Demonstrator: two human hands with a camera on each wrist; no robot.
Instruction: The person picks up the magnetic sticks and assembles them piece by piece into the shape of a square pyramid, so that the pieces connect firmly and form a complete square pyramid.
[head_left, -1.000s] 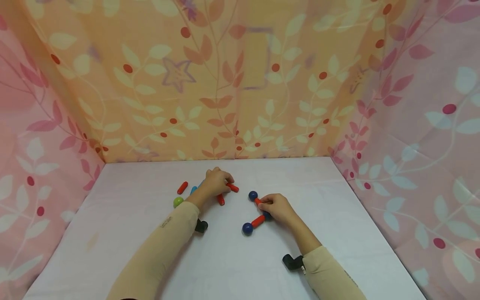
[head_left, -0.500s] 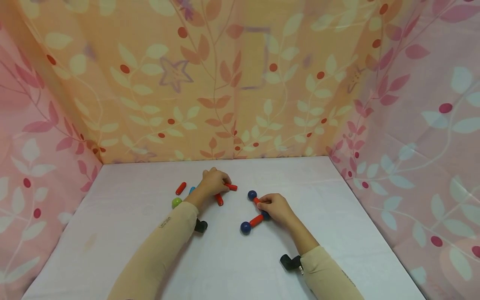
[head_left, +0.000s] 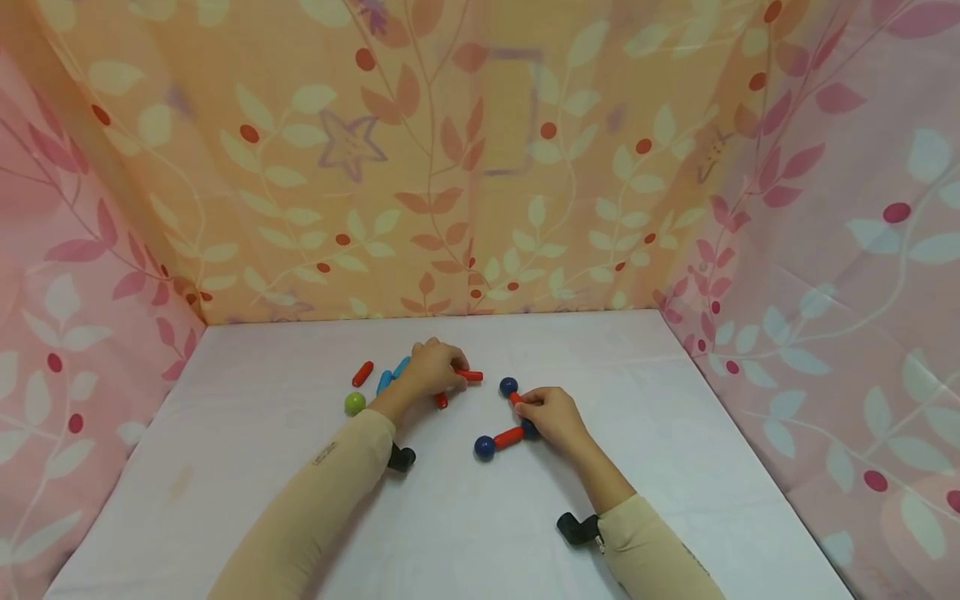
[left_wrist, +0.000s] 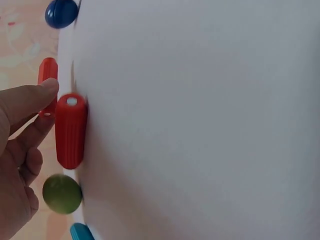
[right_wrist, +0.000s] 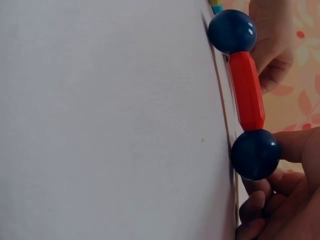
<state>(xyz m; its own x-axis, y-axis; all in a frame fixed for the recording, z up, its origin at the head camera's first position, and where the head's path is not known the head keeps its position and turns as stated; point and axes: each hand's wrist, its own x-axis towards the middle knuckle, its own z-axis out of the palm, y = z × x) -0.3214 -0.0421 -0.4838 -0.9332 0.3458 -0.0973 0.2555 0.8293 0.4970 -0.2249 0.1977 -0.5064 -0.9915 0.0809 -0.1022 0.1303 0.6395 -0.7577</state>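
Just below the middle of the head view, my right hand holds a small chain of magnetic pieces flat on the white table: a blue ball at the far end, a short red rod, a corner ball under my fingers, then a lower red rod running left to a free blue ball. My fingers curl around that corner ball; the right wrist view shows it cradled against my fingertips.

To the left of centre, my left hand pinches a loose red rod by one end, its free tip pointing right toward the chain. Another red stick lies just under that hand, and the left wrist view shows a fingertip touching a rod.

I judge the work is to bring this rod to the chain. Doing it well means keeping the corner pinned so the chain cannot swing, and presenting the rod end-on to a ball so the magnet seats squarely, slowly enough that it does not snatch a neighbouring piece.

Farther left lie a green ball, blue rods and one more red rod.
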